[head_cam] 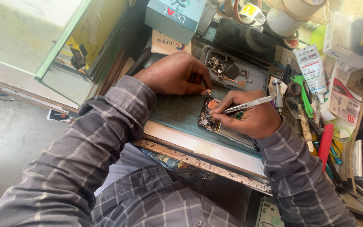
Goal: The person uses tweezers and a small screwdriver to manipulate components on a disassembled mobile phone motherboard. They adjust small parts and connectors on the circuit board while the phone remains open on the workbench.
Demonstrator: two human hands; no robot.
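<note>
An opened phone with its circuit board bare lies on a dark green work mat. My right hand rests over the phone and grips silver tweezers, their tips pointing left toward the board's top end. My left hand lies on the mat just above the phone, and its fingertips pinch a tiny part. Most of the phone's lower half is hidden under my right hand.
A second opened phone body lies behind the mat. Teal box, tape rolls, green and red tools and packets crowd the back and right. A glass counter stands left. The worn bench edge runs in front.
</note>
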